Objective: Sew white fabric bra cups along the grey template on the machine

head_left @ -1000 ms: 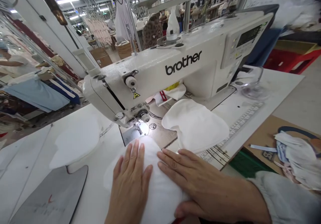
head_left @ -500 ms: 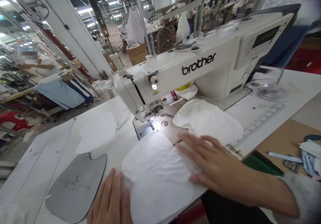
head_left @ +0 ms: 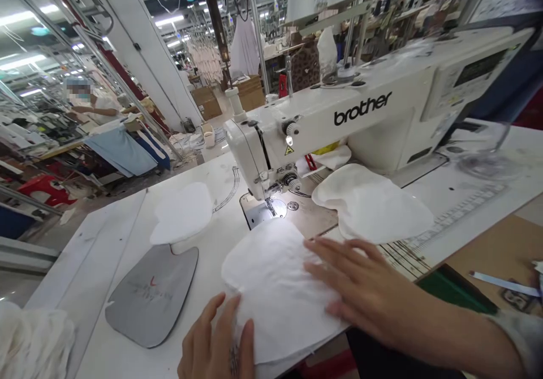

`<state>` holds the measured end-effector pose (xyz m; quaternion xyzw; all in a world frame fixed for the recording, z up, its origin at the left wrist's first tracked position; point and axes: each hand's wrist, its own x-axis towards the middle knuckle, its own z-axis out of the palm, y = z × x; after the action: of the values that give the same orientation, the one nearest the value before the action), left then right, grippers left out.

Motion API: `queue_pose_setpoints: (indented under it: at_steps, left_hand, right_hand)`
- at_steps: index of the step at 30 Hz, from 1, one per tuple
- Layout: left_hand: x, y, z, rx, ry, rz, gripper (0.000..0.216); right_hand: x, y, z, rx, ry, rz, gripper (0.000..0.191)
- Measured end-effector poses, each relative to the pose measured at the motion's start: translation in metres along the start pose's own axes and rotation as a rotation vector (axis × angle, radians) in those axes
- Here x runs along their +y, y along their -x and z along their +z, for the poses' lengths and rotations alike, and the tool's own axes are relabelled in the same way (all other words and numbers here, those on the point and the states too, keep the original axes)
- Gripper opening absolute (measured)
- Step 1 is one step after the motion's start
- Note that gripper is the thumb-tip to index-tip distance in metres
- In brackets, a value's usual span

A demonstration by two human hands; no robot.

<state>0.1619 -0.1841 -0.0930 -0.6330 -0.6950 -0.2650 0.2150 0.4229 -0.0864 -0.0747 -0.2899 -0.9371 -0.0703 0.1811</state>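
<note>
Head view: your left hand [head_left: 218, 342] and right hand [head_left: 360, 288] lie flat, fingers spread, on the white cloth [head_left: 275, 288], gripping nothing. The cloth sits just before the sewing machine [head_left: 339, 124].

White fabric piece [head_left: 271, 288]; grey template [head_left: 153, 297] with red mark; cream sewing machine [head_left: 365, 121] lettered black; white tabletop [head_left: 114, 243].

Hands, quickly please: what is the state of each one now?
Left hand: open, fingers on the near edge of the white fabric piece.
Right hand: open, flat on the same piece.
</note>
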Motion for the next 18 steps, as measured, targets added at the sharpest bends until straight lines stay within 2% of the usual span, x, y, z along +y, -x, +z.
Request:
queue_pose_setpoints:
  at_steps: [3,7,10,12,15,18]
  left_hand:
    - [-0.01,0.002,0.007,0.08,0.083,0.21,0.028]
    - [-0.014,0.007,0.013,0.126,0.043,0.257,0.028]
    - [-0.015,0.008,0.005,0.111,0.006,0.28,0.027]
    - [-0.023,0.006,-0.005,0.063,-0.062,0.257,0.024]
    - [-0.05,-0.004,-0.021,-0.028,-0.287,0.118,0.029]
    - [-0.085,-0.014,-0.033,-0.226,-0.453,-0.013,0.043]
  right_hand:
    - [-0.018,-0.001,0.0,-0.063,-0.064,-0.082,0.048]
    - [-0.019,0.005,0.004,-0.051,-0.06,-0.094,0.056]
    - [-0.017,0.009,0.008,-0.013,-0.032,-0.098,0.059]
    - [-0.017,0.01,0.011,-0.001,-0.023,-0.109,0.06]
    - [-0.017,0.01,0.014,0.011,-0.029,-0.131,0.063]
    - [-0.017,0.011,0.011,0.029,-0.026,-0.134,0.062]
